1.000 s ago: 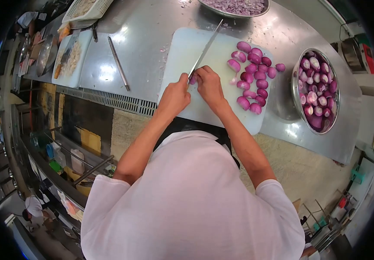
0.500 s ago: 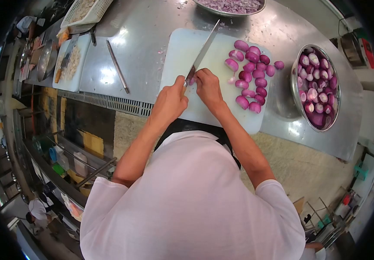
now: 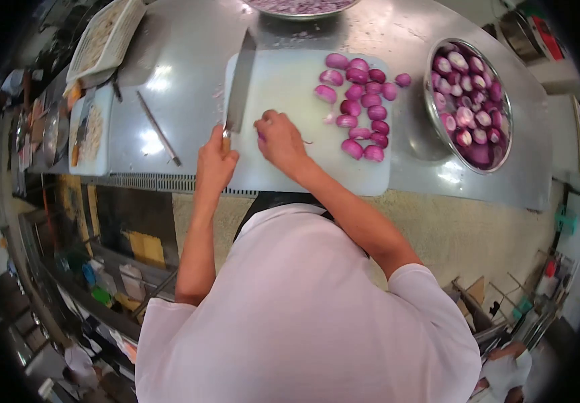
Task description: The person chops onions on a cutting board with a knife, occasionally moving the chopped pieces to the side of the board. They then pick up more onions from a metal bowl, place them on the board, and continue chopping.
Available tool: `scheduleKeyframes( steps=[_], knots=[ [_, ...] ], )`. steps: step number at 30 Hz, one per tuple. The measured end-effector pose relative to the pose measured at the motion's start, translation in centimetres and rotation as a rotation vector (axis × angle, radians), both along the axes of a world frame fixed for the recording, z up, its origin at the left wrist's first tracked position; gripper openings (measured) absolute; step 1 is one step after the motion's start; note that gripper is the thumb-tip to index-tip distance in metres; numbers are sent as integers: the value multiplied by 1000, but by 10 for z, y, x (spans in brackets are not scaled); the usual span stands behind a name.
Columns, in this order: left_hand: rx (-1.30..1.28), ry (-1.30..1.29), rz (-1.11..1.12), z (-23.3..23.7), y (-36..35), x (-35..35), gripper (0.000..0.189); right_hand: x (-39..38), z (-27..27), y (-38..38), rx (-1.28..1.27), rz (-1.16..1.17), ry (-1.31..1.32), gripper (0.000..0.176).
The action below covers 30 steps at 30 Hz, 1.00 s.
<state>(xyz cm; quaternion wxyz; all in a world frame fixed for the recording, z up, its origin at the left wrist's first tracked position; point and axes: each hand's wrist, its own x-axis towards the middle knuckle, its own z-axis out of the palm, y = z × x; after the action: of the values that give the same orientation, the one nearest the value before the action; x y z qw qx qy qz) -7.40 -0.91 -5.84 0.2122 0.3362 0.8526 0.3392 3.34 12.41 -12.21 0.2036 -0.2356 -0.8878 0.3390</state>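
My left hand (image 3: 216, 160) is closed around the handle of a large kitchen knife (image 3: 242, 84). Its long blade points away from me over the left edge of the white cutting board (image 3: 273, 84). My right hand (image 3: 280, 142) is over the near part of the board, fingers curled around a bit of red onion (image 3: 261, 135) that they mostly hide. Several peeled red onions (image 3: 350, 107) lie in rows on the board's right side. One more onion (image 3: 403, 80) sits just off its right edge.
A steel bowl (image 3: 429, 101) of peeled onions stands on the right. Chopped onion fills another bowl (image 3: 303, 15) at the far edge. To the left are a metal rod (image 3: 158, 127), a white basket (image 3: 112, 40) and a second cutting board (image 3: 102, 144) with a knife and chopped pieces.
My hands have separated: the knife has swung left, away from my right hand, and its blade shows broader. The whole view has shifted, so the board and bowls appear further left and higher.
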Motion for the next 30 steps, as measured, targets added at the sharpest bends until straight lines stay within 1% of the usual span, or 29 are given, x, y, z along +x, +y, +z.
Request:
scheduleKeyframes(
  steps=[2,3,4,6,7,8,10,11,12,14,16,17,18,19,20,21,22,23,24,26,27,28,29,30],
  knots=[
    [-198,-158,118,2,-1,4,44,8,-4,4,87,26,-74,25],
    [-137,-54,58,-20,-12,-2,44,17,-4,12,122,-44,-58,16],
    [-128,-66,41,-20,-13,-1,44,29,-4,25,131,-60,-73,16],
    [-95,-80,73,-21,-16,4,43,53,-1,56,304,-195,49,17],
    [-53,-8,53,-34,-21,1,43,62,3,66,305,-190,-39,19],
    [-36,-21,37,-30,-19,1,43,67,4,73,324,-203,-53,19],
    [-74,-136,69,-18,-14,5,44,77,8,82,329,-117,-29,21],
    [-59,-147,49,-11,-10,7,44,82,19,87,230,-91,-3,23],
    [-86,-188,79,-3,-8,10,44,88,32,99,246,-103,-12,23],
    [-110,-234,110,3,-5,13,45,106,56,133,251,-237,251,24],
    [-132,-223,131,5,-4,14,45,140,84,181,353,-584,268,25],
    [-129,-225,135,0,-6,12,45,171,76,231,528,-607,219,24],
    [-100,-184,97,-9,-9,8,45,197,84,253,520,-727,36,20],
    [-71,-141,58,-14,-11,5,45,224,79,279,465,-852,-256,29],
    [-65,-141,63,-12,-10,6,45,251,61,311,360,-867,-568,38],
    [-105,-143,75,-9,-8,7,45,279,30,340,298,-826,-699,41],
    [-145,-145,89,-7,-7,8,45,293,18,350,334,-679,-829,41],
    [-141,-147,98,-9,-8,7,45,322,-23,373,306,-623,-765,44],
    [-121,-135,81,-13,-9,6,45,337,-53,394,278,-562,-699,46],
    [-111,-122,81,-18,-12,5,45,328,-18,363,352,-459,-610,53],
    [-110,-111,68,-19,-11,5,45,309,9,345,298,-626,-637,57],
    [-111,-95,66,-18,-12,4,45,292,28,334,192,-700,-535,61],
    [-126,-81,100,-14,-12,5,45,264,57,297,186,-758,-286,61],
    [-135,-40,70,-10,-9,8,44,241,73,279,113,-731,-193,58]
  ],
)
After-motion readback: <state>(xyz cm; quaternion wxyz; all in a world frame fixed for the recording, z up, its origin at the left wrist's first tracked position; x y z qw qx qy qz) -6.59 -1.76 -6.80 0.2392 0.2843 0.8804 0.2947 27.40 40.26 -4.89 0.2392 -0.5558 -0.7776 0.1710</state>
